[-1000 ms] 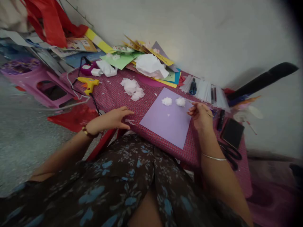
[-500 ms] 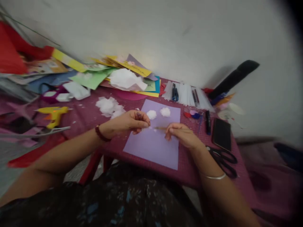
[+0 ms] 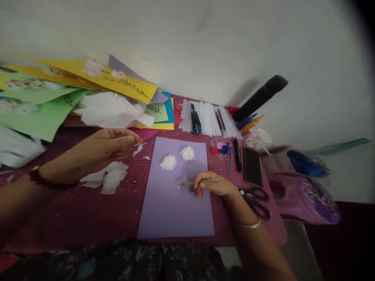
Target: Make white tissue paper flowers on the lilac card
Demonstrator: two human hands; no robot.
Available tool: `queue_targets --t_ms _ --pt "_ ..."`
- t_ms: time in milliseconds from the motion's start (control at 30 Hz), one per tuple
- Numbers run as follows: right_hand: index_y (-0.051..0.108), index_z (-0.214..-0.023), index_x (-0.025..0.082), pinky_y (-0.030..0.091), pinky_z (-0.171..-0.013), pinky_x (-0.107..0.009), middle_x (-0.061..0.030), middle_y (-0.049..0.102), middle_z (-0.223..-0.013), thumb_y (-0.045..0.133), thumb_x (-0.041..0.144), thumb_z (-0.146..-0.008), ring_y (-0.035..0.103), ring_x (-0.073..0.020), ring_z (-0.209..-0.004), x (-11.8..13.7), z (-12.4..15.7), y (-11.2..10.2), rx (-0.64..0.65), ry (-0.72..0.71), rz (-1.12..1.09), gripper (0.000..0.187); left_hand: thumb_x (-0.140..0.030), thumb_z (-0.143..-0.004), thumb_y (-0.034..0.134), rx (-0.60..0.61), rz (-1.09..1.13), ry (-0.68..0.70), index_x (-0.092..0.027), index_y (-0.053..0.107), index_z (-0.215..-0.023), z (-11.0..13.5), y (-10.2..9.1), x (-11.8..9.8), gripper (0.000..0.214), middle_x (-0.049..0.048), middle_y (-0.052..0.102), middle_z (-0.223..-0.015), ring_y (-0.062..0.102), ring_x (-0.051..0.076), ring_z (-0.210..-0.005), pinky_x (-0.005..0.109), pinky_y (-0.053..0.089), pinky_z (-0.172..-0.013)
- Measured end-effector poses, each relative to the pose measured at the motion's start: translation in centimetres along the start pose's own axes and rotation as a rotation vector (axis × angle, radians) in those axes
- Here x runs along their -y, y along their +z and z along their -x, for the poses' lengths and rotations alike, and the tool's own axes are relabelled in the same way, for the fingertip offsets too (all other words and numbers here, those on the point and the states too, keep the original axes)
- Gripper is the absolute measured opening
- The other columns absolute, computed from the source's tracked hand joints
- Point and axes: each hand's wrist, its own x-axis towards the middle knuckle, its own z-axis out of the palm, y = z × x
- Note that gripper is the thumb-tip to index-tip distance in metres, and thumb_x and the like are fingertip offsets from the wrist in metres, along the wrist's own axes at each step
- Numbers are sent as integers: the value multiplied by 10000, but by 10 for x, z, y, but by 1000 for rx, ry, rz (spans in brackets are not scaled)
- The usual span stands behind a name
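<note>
While a thin tan stick (image 3: 187, 183) is slanting low over a flat lilac paper sheet (image 3: 175, 218), the right hand (image 3: 213, 185) is holding it, fingers pinching the shaft and its tip pointing at a tiny white scrap (image 3: 178, 187); whether tip and scrap are touching is too blurred to tell. The grip is sitting back from the tip, probably so that the point is showing clearly. The sheet is lying on the cloth-covered, red-checked table (image 3: 120, 220) right in front of the person, likely for easy reach by both hands. Toward its far edge a fluffy white ball (image 3: 168, 162) and a smaller fluffy white ball (image 3: 187, 153) are resting side by side, leaving the nearer part bare. To the left, the left hand (image 3: 107, 146) is hovering above torn white tissue pieces (image 3: 113, 177); its thumb and forefinger are pressing together, though on what, if anything, one cannot tell. Right of the sheet, a clear palette with red, pink and blue dabs (image 3: 224, 149), a black marker pen (image 3: 237, 155), a black phone (image 3: 252, 167) and black-handled scissors (image 3: 251, 203) are lying close together, presumably for handy reach. Farther back, yellow and green cards (image 3: 131, 88) are crowding toward the wall, seemingly to free the front.
</note>
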Motion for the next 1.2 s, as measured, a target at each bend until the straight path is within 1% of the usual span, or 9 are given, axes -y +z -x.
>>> queue_targets --t_ms 100,233,467,533,633,767,867,1000,1200 --pt "671 -949 130 506 -645 -248 -44 716 -746 719 464 -834 650 -121 -653 3 1 9 -127 -72 -1 356 -402 -794 667 45 241 -175 -201 585 -671 -4 18 18 249 -58 254 -486 186 56 -424 213 176 -391" --pt "665 -929 167 495 -673 -263 -12 671 -738 673 441 -857 612 -123 -670 1 21 27 -242 -144 119 284 -475 -862 597 -62 319 -166 -198 396 -590 23 63 25 437 -52 270 -518 198 67 -433 232 171 -405" --pt "656 -986 219 475 -688 -284 -19 678 -796 510 347 -937 622 -164 -738 -16 77 31 -60 -144 362 200 -354 -773 656 -394 -265 -217 -195 388 -630 83 127 30 343 -52 386 -581 344 77 -506 218 270 -478" --pt "658 -1005 225 462 -706 -285 -22 685 -822 497 307 -944 622 -170 -762 -19 81 27 -26 -193 476 190 -308 -773 618 -458 -436 -159 -189 519 -773 72 123 36 154 -22 523 -681 470 111 -589 232 371 -551" --pt "643 -1026 222 454 -709 -289 -28 684 -835 485 304 -956 625 -177 -767 -23 82 22 19 -235 540 191 -267 -787 554 -506 -736 -76 -160 613 -1025 41 106 46 267 79 661 -985 599 188 -838 299 463 -763" --pt "639 -1053 218 459 -705 -288 -29 689 -837 479 307 -962 633 -180 -765 -26 81 21 75 -227 520 205 -197 -756 537 -351 -972 -77 -151 646 -898 8 87 57 185 104 671 -971 593 219 -898 316 441 -840" --pt "643 -1058 219 461 -695 -291 -30 688 -843 477 316 -963 626 -181 -761 -24 81 20 84 -202 497 214 -166 -737 526 -285 -977 -87 -167 592 -722 -3 80 61 67 67 643 -769 558 185 -730 287 417 -707" --pt "659 -1055 223 477 -727 -312 -46 682 -883 511 386 -953 624 -197 -814 -18 77 13 48 -152 447 243 -169 -770 485 -194 -920 -9 -168 577 -764 -18 75 59 93 53 633 -775 536 157 -688 268 391 -648" --pt "668 -1034 210 501 -734 -291 -32 680 -848 571 454 -935 630 -165 -781 -13 70 10 -175 -69 289 281 -82 -655 526 118 -800 176 -163 534 -633 -46 74 65 84 36 613 -779 519 140 -712 250 383 -672"
